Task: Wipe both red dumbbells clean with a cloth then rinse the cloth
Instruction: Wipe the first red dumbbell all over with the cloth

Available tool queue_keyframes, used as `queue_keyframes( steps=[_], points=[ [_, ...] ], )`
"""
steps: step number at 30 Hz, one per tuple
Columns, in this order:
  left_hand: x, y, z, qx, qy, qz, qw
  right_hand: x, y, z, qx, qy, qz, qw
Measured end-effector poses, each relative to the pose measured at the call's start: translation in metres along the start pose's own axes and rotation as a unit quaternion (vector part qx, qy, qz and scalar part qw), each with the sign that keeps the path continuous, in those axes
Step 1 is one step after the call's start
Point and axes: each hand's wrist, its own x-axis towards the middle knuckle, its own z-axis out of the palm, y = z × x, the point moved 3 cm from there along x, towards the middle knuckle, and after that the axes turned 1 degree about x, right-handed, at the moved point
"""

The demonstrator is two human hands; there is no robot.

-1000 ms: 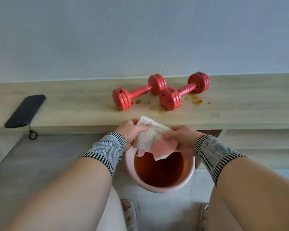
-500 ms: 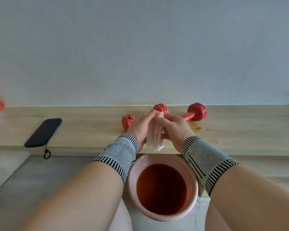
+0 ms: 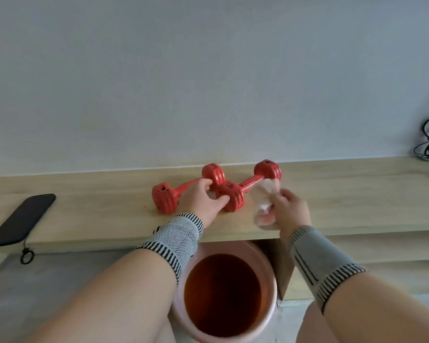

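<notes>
Dumbbells, two, red: left dumbbell [image 3: 187, 190] and right dumbbell [image 3: 248, 188], mid-frame on surface [image 3: 97, 214], axes slanting up-right. Left hand [image 3: 203, 199] grips the left one's handle; right hand [image 3: 289, 209] pinches cloth [image 3: 265, 206] just beside the right one.

You wear a knitted wrist band on each arm, grey in a fine black-and-white weave, with a border of short black and white stripes at both ends. The band behind your left hand [image 3: 203, 199] shows the speckled weave sharply, while the one behind your right hand [image 3: 291, 209] looks smoother and blurred, with thin dark lines along it. Your forearms are bare below the bands.
</notes>
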Motion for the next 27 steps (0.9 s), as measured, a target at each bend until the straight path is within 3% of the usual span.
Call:
queue_keyframes(
  steps=[3,6,10,13,16,19,20,22,25,27],
  points=[
    [0.016,0.001,0.019,0.112,0.020,0.017,0.993,0.015,0.006,-0.023,0.231,0.032,0.107,0.966],
    [0.029,-0.002,0.037,0.157,0.000,0.008,0.988,0.037,0.007,-0.026,0.235,0.029,0.119,0.964],
    [0.037,-0.009,0.052,0.097,0.002,0.000,0.995,0.063,0.002,-0.011,0.074,0.014,0.014,0.997],
    [0.040,-0.017,0.055,0.062,0.007,0.002,0.998,0.073,-0.009,0.006,-0.078,0.061,-0.144,0.985],
    [0.037,-0.025,0.050,0.060,0.020,0.010,0.998,0.072,-0.015,0.032,-0.199,0.035,-0.344,0.917],
    [0.036,-0.034,0.044,0.049,0.005,0.024,0.999,0.062,-0.001,0.064,-0.390,-0.103,-0.452,0.795],
    [0.037,-0.038,0.042,0.046,0.001,0.026,0.999,0.059,0.006,0.067,-0.423,-0.124,-0.466,0.767],
    [0.038,-0.043,0.038,0.045,0.000,0.036,0.998,0.063,0.014,0.062,-0.467,-0.110,-0.454,0.751],
    [0.036,-0.044,0.036,0.039,0.000,0.056,0.998,0.081,0.021,0.048,-0.504,-0.019,-0.386,0.772],
    [0.034,-0.046,0.038,0.022,0.004,0.065,0.998,0.080,0.022,0.051,-0.490,-0.005,-0.360,0.794]
  ],
)
